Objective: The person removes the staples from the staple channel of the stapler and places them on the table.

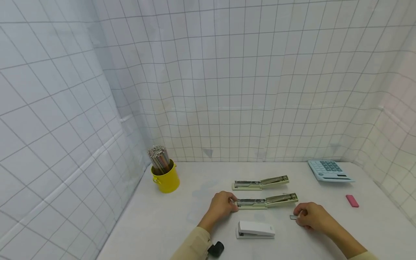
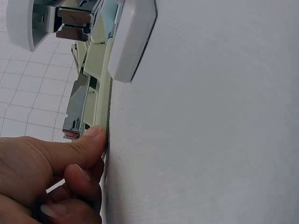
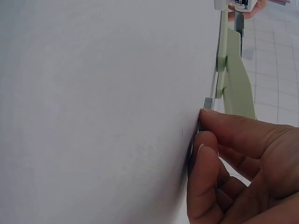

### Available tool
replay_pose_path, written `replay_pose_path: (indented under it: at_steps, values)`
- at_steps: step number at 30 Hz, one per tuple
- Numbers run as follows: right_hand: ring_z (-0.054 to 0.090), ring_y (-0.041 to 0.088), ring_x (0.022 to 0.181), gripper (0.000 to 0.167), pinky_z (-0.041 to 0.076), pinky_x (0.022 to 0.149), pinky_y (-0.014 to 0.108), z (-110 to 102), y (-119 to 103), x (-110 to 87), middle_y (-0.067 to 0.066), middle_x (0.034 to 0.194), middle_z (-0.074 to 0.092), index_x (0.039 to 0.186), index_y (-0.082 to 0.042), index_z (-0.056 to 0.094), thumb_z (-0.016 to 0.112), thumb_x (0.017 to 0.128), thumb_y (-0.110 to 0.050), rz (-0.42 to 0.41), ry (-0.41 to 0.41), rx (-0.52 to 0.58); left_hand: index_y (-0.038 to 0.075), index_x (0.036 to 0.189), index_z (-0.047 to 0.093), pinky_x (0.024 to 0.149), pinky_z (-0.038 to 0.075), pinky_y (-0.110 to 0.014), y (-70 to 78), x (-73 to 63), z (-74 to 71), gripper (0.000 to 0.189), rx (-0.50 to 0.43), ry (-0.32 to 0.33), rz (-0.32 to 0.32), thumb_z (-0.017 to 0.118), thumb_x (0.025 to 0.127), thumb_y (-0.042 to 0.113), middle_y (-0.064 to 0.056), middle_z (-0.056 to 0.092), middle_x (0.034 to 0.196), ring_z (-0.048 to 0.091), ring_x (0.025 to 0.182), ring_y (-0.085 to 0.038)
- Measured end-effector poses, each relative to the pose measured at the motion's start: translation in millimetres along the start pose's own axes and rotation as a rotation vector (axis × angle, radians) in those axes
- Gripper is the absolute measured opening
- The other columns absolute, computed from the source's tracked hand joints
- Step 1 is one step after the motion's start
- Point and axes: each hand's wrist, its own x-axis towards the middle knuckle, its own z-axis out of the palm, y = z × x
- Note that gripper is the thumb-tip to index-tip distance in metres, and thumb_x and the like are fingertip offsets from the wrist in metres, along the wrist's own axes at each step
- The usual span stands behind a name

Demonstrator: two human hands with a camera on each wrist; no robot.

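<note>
My left hand (image 1: 222, 205) grips the left end of a pale green stapler (image 1: 251, 207) lying folded wide open on the table. In the left wrist view, the thumb (image 2: 88, 144) lies on the base's end with the fingers curled beside it. To the right, my right hand (image 1: 313, 218) pinches a small grey strip of staples (image 3: 208, 102) between thumb and fingers, low over the table; most of the strip is hidden by the fingers. Behind the gripped stapler lies a second opened green stapler (image 1: 247, 186). In front is a white stapler (image 1: 256, 229), its top arm lowered.
A yellow bucket (image 1: 167, 182) full of pencils (image 1: 158, 159) stands at the back left. At the back right lie a light blue calculator (image 1: 334, 178) and a pink eraser (image 1: 352, 201). Gridded white cloth walls (image 1: 227, 108) enclose the table's back and sides.
</note>
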Motion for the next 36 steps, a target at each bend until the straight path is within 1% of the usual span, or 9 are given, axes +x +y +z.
replay_pose_path:
  at_steps: [5, 11, 15, 18, 20, 24, 28, 32, 36]
  values:
    - [0.054, 0.018, 0.062, 0.021, 0.044, 0.056, 0.030, -0.7, -8.4, -6.1, 0.003, 0.074, 0.056, 0.101, -0.008, 0.069, 0.075, 0.082, -0.006, 0.025, 0.022, -0.055, 0.007, 0.096, 0.077, 0.062, 0.043, -0.029, 1.7, -1.8, -0.8, 0.021, -0.012, -0.003, -0.011, 0.087, 0.078, 0.010, 0.006, 0.059, 0.068, 0.051, 0.063, -0.009]
    - [0.054, 0.019, 0.063, 0.026, 0.044, 0.055, 0.031, 1.4, -33.1, -18.2, 0.003, 0.077, 0.056, 0.110, -0.006, 0.069, 0.077, 0.086, -0.014, -0.041, 0.012, -0.007, 0.004, 0.105, 0.075, 0.059, 0.043, -0.029, -0.1, -5.4, -6.7, 0.026, -0.095, -0.052, -0.042, 0.083, 0.080, 0.007, 0.003, 0.059, 0.073, 0.052, 0.065, -0.012]
    - [0.055, 0.018, 0.062, 0.032, 0.046, 0.053, 0.031, 6.2, -49.2, -21.8, 0.003, 0.081, 0.059, 0.117, -0.002, 0.069, 0.075, 0.090, -0.019, -0.142, -0.051, 0.067, 0.003, 0.118, 0.072, 0.057, 0.043, -0.027, -0.8, -22.5, -17.3, 0.036, -0.220, -0.111, -0.056, 0.080, 0.082, 0.005, 0.001, 0.061, 0.076, 0.054, 0.063, -0.012]
    - [0.057, 0.014, 0.066, 0.035, 0.050, 0.055, 0.030, 11.3, -63.1, -23.6, 0.003, 0.088, 0.062, 0.121, 0.000, 0.067, 0.073, 0.094, -0.021, -0.252, -0.111, 0.103, 0.007, 0.119, 0.073, 0.058, 0.044, -0.028, -0.8, -41.2, -23.4, 0.038, -0.356, -0.215, -0.066, 0.081, 0.082, 0.005, 0.000, 0.063, 0.079, 0.056, 0.065, -0.014]
    - [0.061, 0.012, 0.073, 0.038, 0.052, 0.060, 0.029, 16.5, -75.0, -25.0, 0.006, 0.095, 0.064, 0.124, 0.000, 0.066, 0.073, 0.095, -0.022, -0.329, -0.141, 0.123, 0.010, 0.116, 0.074, 0.061, 0.045, -0.029, -1.3, -52.0, -23.9, 0.038, -0.397, -0.264, -0.063, 0.083, 0.080, 0.005, -0.001, 0.063, 0.081, 0.056, 0.067, -0.015]
    - [0.065, 0.018, 0.093, 0.043, 0.055, 0.074, 0.031, 36.0, -98.6, -27.4, 0.011, 0.112, 0.066, 0.130, -0.005, 0.065, 0.074, 0.094, -0.025, -0.472, -0.160, 0.119, 0.015, 0.109, 0.074, 0.063, 0.044, -0.027, -2.1, -67.4, -16.2, 0.037, -0.326, -0.288, -0.035, 0.087, 0.075, 0.010, 0.003, 0.062, 0.078, 0.054, 0.067, -0.011]
    - [0.062, 0.028, 0.110, 0.047, 0.053, 0.088, 0.039, 61.6, -114.6, -25.2, 0.004, 0.125, 0.064, 0.132, -0.014, 0.065, 0.077, 0.090, -0.032, -0.582, -0.128, -0.016, 0.014, 0.106, 0.072, 0.060, 0.042, -0.024, -0.6, -73.0, -5.3, 0.040, -0.224, -0.253, 0.007, 0.090, 0.069, 0.013, 0.007, 0.060, 0.073, 0.051, 0.062, -0.006]
    - [0.061, 0.019, 0.116, 0.044, 0.051, 0.094, 0.042, 82.1, -119.9, -20.7, -0.005, 0.126, 0.066, 0.131, -0.019, 0.067, 0.079, 0.089, -0.028, -0.667, -0.109, -0.147, 0.013, 0.101, 0.073, 0.055, 0.039, -0.022, 2.0, -74.1, 1.8, 0.038, -0.208, -0.222, 0.030, 0.089, 0.067, 0.009, 0.010, 0.056, 0.066, 0.048, 0.057, -0.003]
    - [0.063, 0.013, 0.114, 0.039, 0.052, 0.094, 0.039, 94.7, -120.9, -14.9, -0.008, 0.120, 0.070, 0.126, -0.019, 0.071, 0.078, 0.088, -0.021, -0.668, -0.126, -0.168, 0.015, 0.095, 0.074, 0.052, 0.037, -0.021, 2.9, -74.4, 4.3, 0.032, -0.210, -0.199, 0.039, 0.088, 0.067, 0.009, 0.012, 0.054, 0.061, 0.047, 0.054, -0.003]
